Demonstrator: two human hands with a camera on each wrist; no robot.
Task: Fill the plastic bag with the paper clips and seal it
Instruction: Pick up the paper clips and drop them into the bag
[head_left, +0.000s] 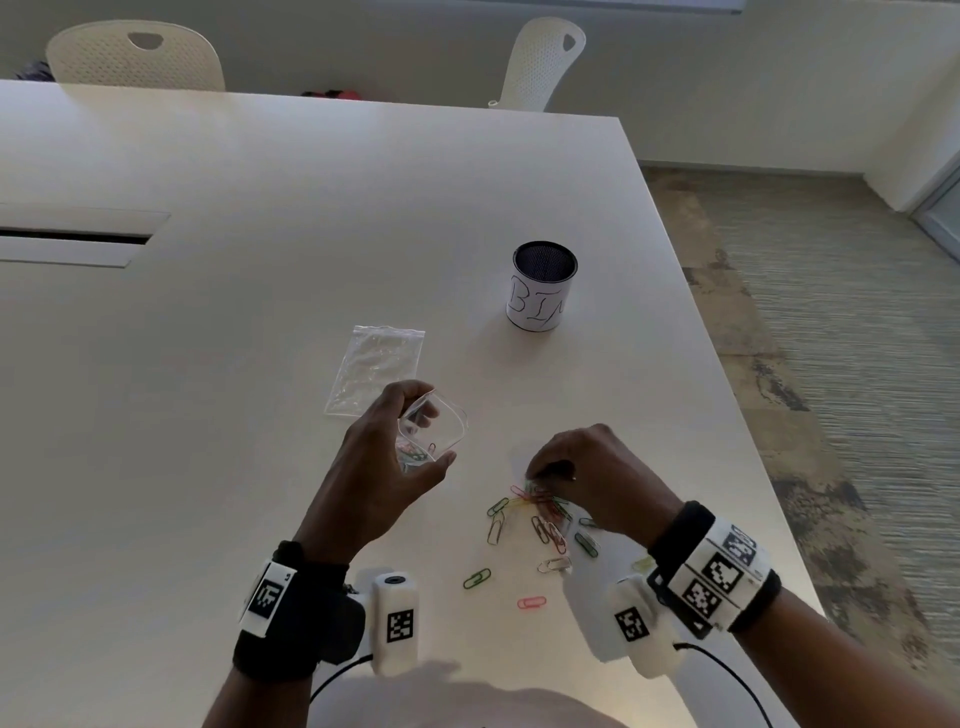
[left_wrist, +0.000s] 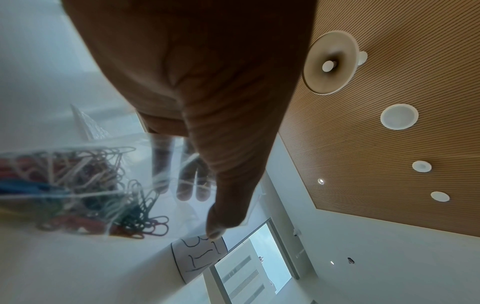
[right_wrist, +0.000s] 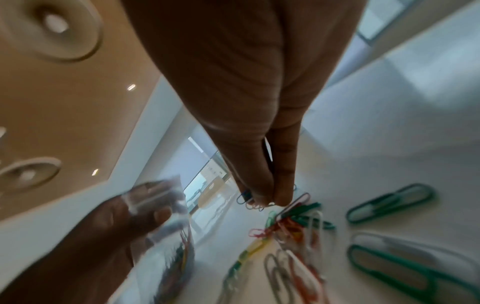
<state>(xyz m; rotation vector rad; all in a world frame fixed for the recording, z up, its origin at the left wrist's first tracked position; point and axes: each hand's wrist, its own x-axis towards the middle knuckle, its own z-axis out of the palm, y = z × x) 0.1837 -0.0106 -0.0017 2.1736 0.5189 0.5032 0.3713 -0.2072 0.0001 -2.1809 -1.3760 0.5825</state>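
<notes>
My left hand (head_left: 423, 436) grips a clear plastic bag (head_left: 444, 422) above the table, mouth open and tilted toward the right. Several coloured paper clips (left_wrist: 78, 185) sit in its bottom, and my fingers show through the plastic in the left wrist view. My right hand (head_left: 545, 475) is down on a loose pile of paper clips (head_left: 545, 519) on the table. Its thumb and fingertips (right_wrist: 259, 193) pinch a few clips (right_wrist: 245, 198) at the pile's far edge. More clips (head_left: 531, 603) lie scattered nearer to me.
A second, flat and empty plastic bag (head_left: 376, 369) lies on the white table (head_left: 208, 364) just beyond my left hand. A mesh cup labelled BIN (head_left: 543, 286) stands further back right. The table's right edge runs close to the clips. Two white chairs stand behind.
</notes>
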